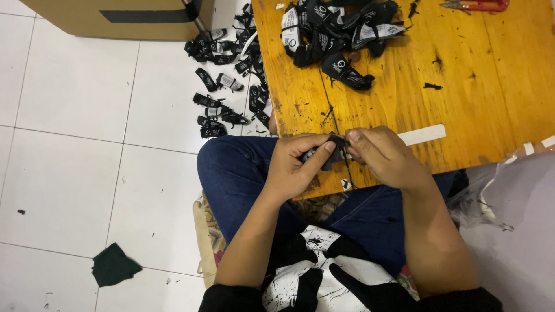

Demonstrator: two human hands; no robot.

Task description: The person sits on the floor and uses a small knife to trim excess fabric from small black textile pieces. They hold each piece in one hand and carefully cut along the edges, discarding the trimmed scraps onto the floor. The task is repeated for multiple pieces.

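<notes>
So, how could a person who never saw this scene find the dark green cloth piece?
Start from the wooden table and go down-left over the white tiled floor. The dark green cloth piece lies alone near the lower left edge. Unlike the black labels heaped on the floor by the table, it is plain green, without white print.

Bright, even overhead light, soft shadows under the hands, mild glare on white tiles, slight wide-angle bending at edges.

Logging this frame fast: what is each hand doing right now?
Left hand: closed, pinching the small black label.
Right hand: closed, pinching the same label from the other side.
</notes>
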